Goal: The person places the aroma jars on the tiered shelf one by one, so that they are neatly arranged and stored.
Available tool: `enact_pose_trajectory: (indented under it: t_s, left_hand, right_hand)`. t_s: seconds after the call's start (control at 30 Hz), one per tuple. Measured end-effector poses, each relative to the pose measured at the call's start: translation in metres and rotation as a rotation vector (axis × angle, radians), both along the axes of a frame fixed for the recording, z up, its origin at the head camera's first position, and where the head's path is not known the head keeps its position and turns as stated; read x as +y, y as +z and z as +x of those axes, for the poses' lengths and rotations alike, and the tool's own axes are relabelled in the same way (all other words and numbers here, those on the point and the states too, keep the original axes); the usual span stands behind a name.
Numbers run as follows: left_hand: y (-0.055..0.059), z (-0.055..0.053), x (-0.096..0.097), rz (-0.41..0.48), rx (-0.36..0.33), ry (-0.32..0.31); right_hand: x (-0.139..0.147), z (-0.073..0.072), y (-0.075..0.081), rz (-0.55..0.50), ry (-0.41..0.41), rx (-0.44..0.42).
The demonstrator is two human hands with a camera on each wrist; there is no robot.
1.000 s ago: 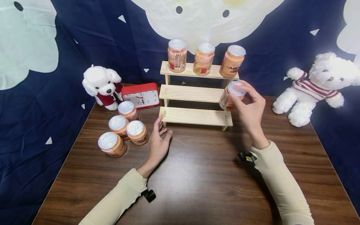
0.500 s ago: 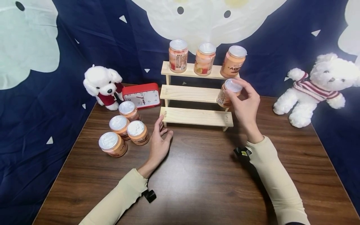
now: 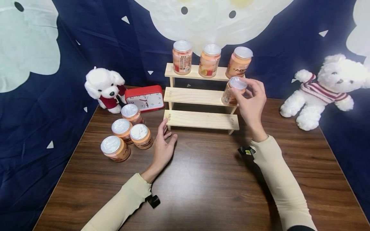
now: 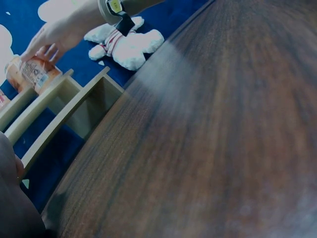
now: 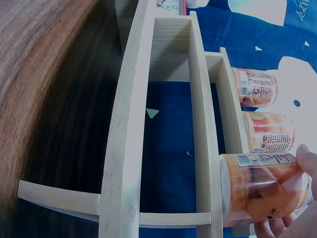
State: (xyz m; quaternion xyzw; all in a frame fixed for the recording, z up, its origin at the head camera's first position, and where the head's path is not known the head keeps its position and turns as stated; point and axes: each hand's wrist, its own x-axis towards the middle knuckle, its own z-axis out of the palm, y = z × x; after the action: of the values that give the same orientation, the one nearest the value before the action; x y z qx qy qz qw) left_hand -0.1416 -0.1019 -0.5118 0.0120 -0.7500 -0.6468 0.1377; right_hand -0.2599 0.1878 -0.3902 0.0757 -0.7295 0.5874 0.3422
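My right hand (image 3: 252, 104) grips a fruit jar (image 3: 229, 96) near its lid, thumb on one side and fingers on the other. The orange jar (image 5: 262, 188) has a printed label and stands upright at the right end of the middle step of a wooden three-step rack (image 3: 199, 119). Its base is at the board in the right wrist view; whether its full weight rests there, I cannot tell. My left hand (image 3: 164, 149) lies by the rack's lower left end, fingers relaxed, index fingertip at the bottom step. It holds nothing.
Three similar jars (image 3: 210, 61) line the top step. Several more jars (image 3: 115, 148) stand left of my left hand. Behind them are a red clock (image 3: 144, 98) and a white plush dog (image 3: 105, 88). A plush bear (image 3: 326, 91) sits at the right on the brown table (image 3: 202, 179).
My right hand has moved left and slightly up with the jar, from beside the rack's right end onto the middle step's end. The left hand has stayed put.
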Motion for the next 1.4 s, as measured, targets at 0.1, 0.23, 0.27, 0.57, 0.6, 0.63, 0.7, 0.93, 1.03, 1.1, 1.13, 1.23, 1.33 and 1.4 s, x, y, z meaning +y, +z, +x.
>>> enact_pose_trajectory:
  t_s: [0.1,0.23,0.27,0.57,0.6,0.63,0.7,0.93,1.03,1.1,1.13,1.23,1.33,1.4]
  left_hand:
    - [0.000,0.000,0.000,-0.002,0.006,-0.002]
    - [0.001,0.000,0.000,0.000,0.020,-0.005]
    - [0.001,0.000,0.000,0.000,0.023,-0.005]
    - [0.002,0.000,0.001,0.004,0.008,0.000]
    - [0.001,0.000,0.001,0.006,0.007,0.001]
    - [0.001,0.000,0.001,0.007,0.008,0.003]
    - [0.000,0.000,0.001,0.008,0.012,0.005]
    - [-0.001,0.001,0.000,0.012,0.007,0.002]
    - [0.000,0.001,-0.001,0.005,-0.001,0.002]
    - [0.000,0.001,-0.001,0.000,-0.001,0.001]
    - [0.000,0.001,-0.001,-0.002,-0.002,0.000]
    - [-0.001,0.000,-0.001,-0.002,-0.008,-0.004]
    - [-0.001,0.000,-0.001,0.002,-0.011,-0.006]
    - [0.000,0.000,-0.001,0.004,-0.009,-0.005]
  right_hand:
    - [0.002,-0.002,-0.001,-0.011,-0.008,-0.002]
    - [0.003,-0.003,-0.001,-0.005,-0.014,-0.008]
    - [0.003,-0.004,-0.001,-0.001,-0.013,-0.008]
    - [0.005,-0.007,-0.001,0.021,0.003,-0.030]
    - [0.004,-0.006,0.000,0.022,0.004,-0.031]
    - [0.003,-0.005,0.001,0.022,0.004,-0.033]
    - [0.000,0.000,0.005,0.024,0.008,-0.030]
    - [-0.012,0.021,0.025,0.026,0.020,-0.020]
    - [-0.013,0.025,0.026,0.039,0.015,-0.018]
    - [-0.011,0.025,0.023,0.043,0.007,-0.017]
    - [-0.010,0.025,0.020,0.043,-0.001,-0.016]
    - [-0.003,0.022,0.005,0.034,-0.035,-0.010]
    - [0.005,0.020,-0.013,0.000,-0.046,0.010]
    - [0.008,0.021,-0.022,-0.033,-0.037,0.018]
